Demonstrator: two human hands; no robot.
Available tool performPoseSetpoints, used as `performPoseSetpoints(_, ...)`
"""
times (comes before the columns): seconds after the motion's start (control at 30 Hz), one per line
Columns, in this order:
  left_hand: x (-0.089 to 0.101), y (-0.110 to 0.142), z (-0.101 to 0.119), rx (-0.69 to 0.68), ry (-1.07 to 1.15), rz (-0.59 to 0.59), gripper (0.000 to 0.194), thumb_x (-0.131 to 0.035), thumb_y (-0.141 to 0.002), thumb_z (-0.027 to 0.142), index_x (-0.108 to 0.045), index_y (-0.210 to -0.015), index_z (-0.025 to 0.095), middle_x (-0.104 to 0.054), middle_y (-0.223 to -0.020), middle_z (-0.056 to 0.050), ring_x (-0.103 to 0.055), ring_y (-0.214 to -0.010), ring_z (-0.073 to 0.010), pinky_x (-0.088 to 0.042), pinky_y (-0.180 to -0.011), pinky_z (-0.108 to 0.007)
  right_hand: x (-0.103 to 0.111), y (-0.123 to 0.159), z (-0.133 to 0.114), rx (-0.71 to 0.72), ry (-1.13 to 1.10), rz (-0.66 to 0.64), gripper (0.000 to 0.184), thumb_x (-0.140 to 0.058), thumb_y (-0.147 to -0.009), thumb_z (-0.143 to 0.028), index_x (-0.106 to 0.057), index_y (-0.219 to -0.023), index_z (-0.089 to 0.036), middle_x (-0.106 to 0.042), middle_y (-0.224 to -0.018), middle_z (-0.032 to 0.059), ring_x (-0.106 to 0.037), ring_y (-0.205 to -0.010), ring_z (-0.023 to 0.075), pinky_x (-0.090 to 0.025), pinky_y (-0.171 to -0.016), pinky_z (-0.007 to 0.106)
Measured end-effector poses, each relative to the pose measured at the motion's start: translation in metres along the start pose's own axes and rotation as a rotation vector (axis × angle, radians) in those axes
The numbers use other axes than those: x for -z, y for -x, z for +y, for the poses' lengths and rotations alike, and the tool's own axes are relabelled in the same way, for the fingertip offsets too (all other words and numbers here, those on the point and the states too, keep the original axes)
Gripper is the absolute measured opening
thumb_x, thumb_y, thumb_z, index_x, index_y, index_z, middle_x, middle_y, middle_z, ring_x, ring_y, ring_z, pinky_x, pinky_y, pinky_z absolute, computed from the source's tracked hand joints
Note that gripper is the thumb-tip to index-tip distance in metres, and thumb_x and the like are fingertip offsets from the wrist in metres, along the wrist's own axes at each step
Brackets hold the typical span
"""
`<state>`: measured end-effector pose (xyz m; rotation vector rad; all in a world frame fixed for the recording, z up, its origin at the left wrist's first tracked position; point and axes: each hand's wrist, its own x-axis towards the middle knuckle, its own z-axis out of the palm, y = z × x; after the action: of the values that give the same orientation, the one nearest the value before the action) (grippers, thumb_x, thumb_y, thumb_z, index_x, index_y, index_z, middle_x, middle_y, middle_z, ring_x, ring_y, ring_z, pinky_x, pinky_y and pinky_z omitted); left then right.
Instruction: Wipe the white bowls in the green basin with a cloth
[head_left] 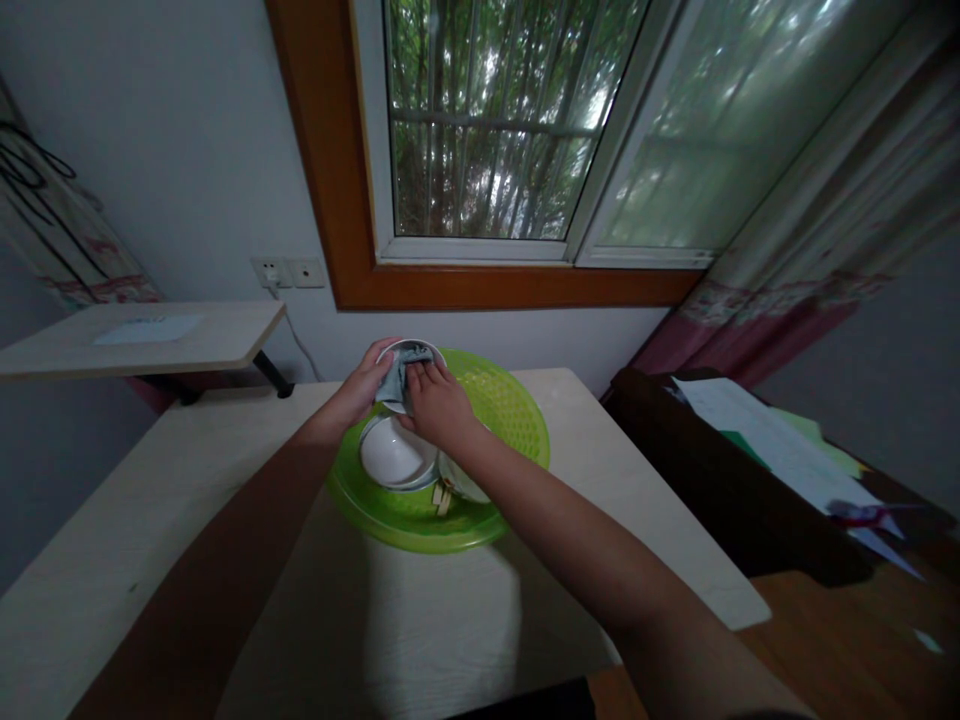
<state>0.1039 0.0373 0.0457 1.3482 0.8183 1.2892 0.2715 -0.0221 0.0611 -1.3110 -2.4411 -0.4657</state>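
Note:
My left hand (364, 384) grips the side of a white bowl (433, 349), which is tilted so its inside faces me. A grey-blue cloth (394, 382) lies inside the bowl and laps over its left edge. With bent fingers, my right hand (441, 408) presses the cloth against the bowl's inner wall. Both hands are above a bright green plastic basket (521, 408). In the basket sit stacked white bowls (396, 452), and beside them light wooden chopsticks (442, 498). A pale dish (466, 482) is partly hidden by my right forearm.
The basket rests on a pale wooden table (442, 610). A raised shelf (225, 345) with a paper on it stands at the left. Behind are a wall socket (289, 272) and a window (487, 130). To the right, papers (772, 440) lie on dark furniture (697, 480).

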Motion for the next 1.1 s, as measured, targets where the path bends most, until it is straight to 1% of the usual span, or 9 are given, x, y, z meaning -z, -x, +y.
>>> performPoseSetpoints(0.07,0.002,-0.001,-0.001,-0.017,-0.027,0.028,0.048,-0.064,-0.09,0.049,-0.058,-0.132,0.026,-0.063,-0.132,-0.007,-0.061,-0.114,-0.0233,-0.051,-0.096,-0.035,0.004,-0.001,0.0,-0.004,0.033,-0.022,0.074,-0.073,-0.086,-0.047,-0.057,-0.135,0.005,-0.062,-0.136,0.0293,-0.055,-0.126,0.0376,-0.036,-0.117,0.047)
performPoseSetpoints(0.17,0.005,-0.002,-0.004,-0.031,-0.066,0.045,0.05,-0.062,-0.092,0.049,-0.057,-0.135,0.025,-0.063,-0.131,-0.008,-0.061,-0.111,-0.0235,-0.051,-0.094,-0.035,0.008,-0.002,-0.002,0.023,0.042,-0.081,0.054,-0.072,-0.087,-0.05,-0.072,-0.112,-0.001,-0.073,-0.112,0.0243,-0.061,-0.113,0.0361,-0.042,-0.109,0.046)
performPoseSetpoints(0.3,0.008,-0.003,-0.009,-0.045,-0.081,0.014,0.05,-0.061,-0.092,0.049,-0.056,-0.137,0.026,-0.064,-0.129,-0.007,-0.061,-0.11,-0.0225,-0.05,-0.094,-0.034,0.008,-0.002,0.0,0.081,0.001,-0.166,0.042,-0.065,-0.093,-0.048,-0.076,-0.1,-0.008,-0.076,-0.096,0.0184,-0.066,-0.102,0.0329,-0.048,-0.097,0.044)
performPoseSetpoints(0.47,0.006,-0.002,-0.005,-0.003,-0.038,0.035,0.051,-0.061,-0.092,0.048,-0.055,-0.138,0.027,-0.065,-0.125,-0.007,-0.062,-0.1,-0.0206,-0.052,-0.085,-0.03,0.004,0.0,0.005,0.214,-0.067,-0.177,0.045,-0.066,-0.093,-0.048,-0.072,-0.113,-0.008,-0.075,-0.111,0.0176,-0.066,-0.11,0.0309,-0.047,-0.1,0.041)
performPoseSetpoints(0.57,0.004,0.001,-0.002,0.041,-0.044,-0.007,0.05,-0.062,-0.092,0.048,-0.056,-0.137,0.027,-0.066,-0.121,-0.006,-0.062,-0.095,-0.0185,-0.051,-0.08,-0.027,0.0,0.001,0.007,0.246,-0.111,-0.143,0.048,-0.068,-0.093,-0.048,-0.069,-0.12,-0.008,-0.073,-0.119,0.0184,-0.063,-0.119,0.0304,-0.045,-0.106,0.041)
performPoseSetpoints(0.7,0.002,0.002,-0.001,0.073,-0.009,-0.064,0.05,-0.065,-0.09,0.048,-0.056,-0.135,0.028,-0.067,-0.119,-0.005,-0.063,-0.097,-0.0182,-0.052,-0.081,-0.027,-0.007,0.001,0.006,0.256,-0.134,-0.094,0.049,-0.068,-0.093,-0.048,-0.069,-0.12,-0.007,-0.072,-0.122,0.0189,-0.056,-0.131,0.0328,-0.036,-0.118,0.046)
performPoseSetpoints(0.83,0.003,0.0,-0.006,0.063,0.034,-0.073,0.049,-0.065,-0.091,0.05,-0.056,-0.134,0.029,-0.066,-0.125,-0.005,-0.064,-0.107,-0.0204,-0.053,-0.088,-0.03,-0.01,0.003,0.005,0.209,-0.106,-0.042,0.065,-0.065,-0.094,-0.052,-0.059,-0.136,-0.003,-0.058,-0.146,0.0239,-0.044,-0.144,0.0347,-0.029,-0.124,0.05)
performPoseSetpoints(0.93,0.005,-0.004,-0.011,0.028,0.037,-0.067,0.046,-0.065,-0.091,0.05,-0.058,-0.131,0.028,-0.064,-0.134,-0.006,-0.061,-0.119,-0.0226,-0.051,-0.099,-0.035,-0.011,0.003,0.005,0.128,-0.067,-0.027,0.08,-0.062,-0.095,-0.054,-0.046,-0.148,0.003,-0.049,-0.154,0.0266,-0.04,-0.147,0.0371,-0.025,-0.126,0.052)
performPoseSetpoints(1.1,0.006,-0.007,-0.015,-0.045,-0.005,-0.028,0.049,-0.063,-0.091,0.05,-0.057,-0.133,0.025,-0.063,-0.137,-0.008,-0.06,-0.122,-0.0234,-0.049,-0.105,-0.038,-0.01,0.002,0.005,0.013,0.003,-0.036,0.077,-0.063,-0.093,-0.039,-0.041,-0.151,0.007,-0.047,-0.155,0.0282,-0.041,-0.147,0.0363,-0.022,-0.127,0.048)
